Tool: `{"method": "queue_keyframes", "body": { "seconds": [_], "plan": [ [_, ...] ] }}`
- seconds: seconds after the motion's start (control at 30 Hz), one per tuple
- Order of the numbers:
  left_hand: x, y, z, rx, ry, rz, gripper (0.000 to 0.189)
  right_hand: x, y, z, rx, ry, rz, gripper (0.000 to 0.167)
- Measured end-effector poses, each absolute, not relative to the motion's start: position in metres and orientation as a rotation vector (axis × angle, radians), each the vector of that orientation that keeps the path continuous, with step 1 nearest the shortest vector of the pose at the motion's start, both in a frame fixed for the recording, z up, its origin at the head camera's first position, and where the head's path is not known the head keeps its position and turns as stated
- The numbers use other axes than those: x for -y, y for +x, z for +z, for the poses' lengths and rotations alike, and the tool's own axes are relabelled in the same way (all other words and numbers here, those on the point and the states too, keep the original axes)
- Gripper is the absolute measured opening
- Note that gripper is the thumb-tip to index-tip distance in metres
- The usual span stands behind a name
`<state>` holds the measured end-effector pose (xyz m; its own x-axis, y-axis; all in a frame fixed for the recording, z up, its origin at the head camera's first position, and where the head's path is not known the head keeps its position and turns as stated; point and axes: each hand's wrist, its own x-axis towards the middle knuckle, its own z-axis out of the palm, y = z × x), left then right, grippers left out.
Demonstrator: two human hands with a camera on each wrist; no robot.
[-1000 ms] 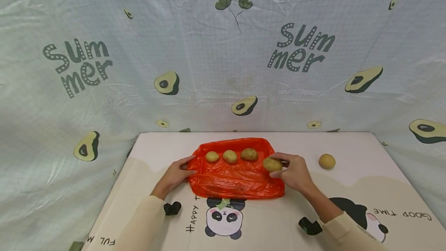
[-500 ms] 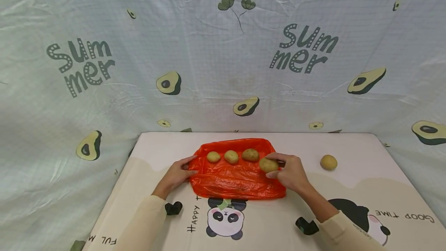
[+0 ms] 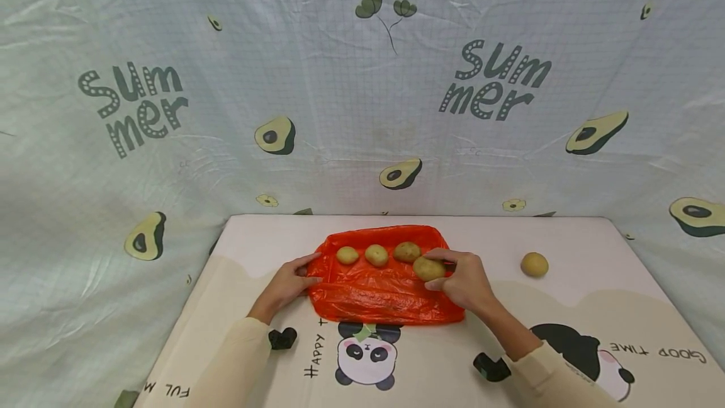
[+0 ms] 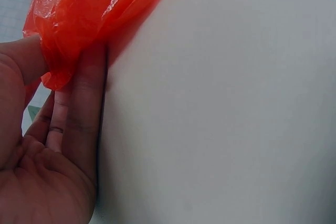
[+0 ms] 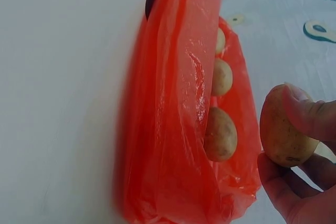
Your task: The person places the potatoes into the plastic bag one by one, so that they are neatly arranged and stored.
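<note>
A red plastic bag (image 3: 379, 301) lies spread with its mouth open on the table. Inside it, three potatoes (image 3: 376, 255) sit in a row along the back. My left hand (image 3: 287, 281) pinches the bag's left end; the left wrist view shows the thumb on the red plastic (image 4: 100, 9) and the fingers beneath it. Over the bag's right side, my right hand (image 3: 466, 278) holds a larger potato (image 3: 428, 269) between thumb and fingers. This potato (image 5: 286, 127) hangs just beside the row in the right wrist view.
Another potato (image 3: 535, 264) rests on the table to the right of the bag. The white table (image 3: 453, 389) has printed pandas and words. Behind it hangs a pale curtain (image 3: 340, 80) with avocado prints.
My right hand has carried its potato leftward, from the bag's right edge to beside the rightmost potato of the row. The left hand keeps its grip on the bag.
</note>
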<state>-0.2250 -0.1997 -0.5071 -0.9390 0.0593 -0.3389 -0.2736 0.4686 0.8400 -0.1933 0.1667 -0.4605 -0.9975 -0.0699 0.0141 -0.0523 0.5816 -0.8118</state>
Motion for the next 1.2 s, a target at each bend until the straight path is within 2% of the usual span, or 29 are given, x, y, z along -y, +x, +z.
{"method": "queue_keyframes", "body": {
  "seconds": [1.2],
  "plan": [
    [0.200, -0.227, -0.511, -2.388, -0.182, 1.490, 0.061, -0.139, -0.197, -0.468, -2.758, -0.168, -1.470, 0.047]
  ]
}}
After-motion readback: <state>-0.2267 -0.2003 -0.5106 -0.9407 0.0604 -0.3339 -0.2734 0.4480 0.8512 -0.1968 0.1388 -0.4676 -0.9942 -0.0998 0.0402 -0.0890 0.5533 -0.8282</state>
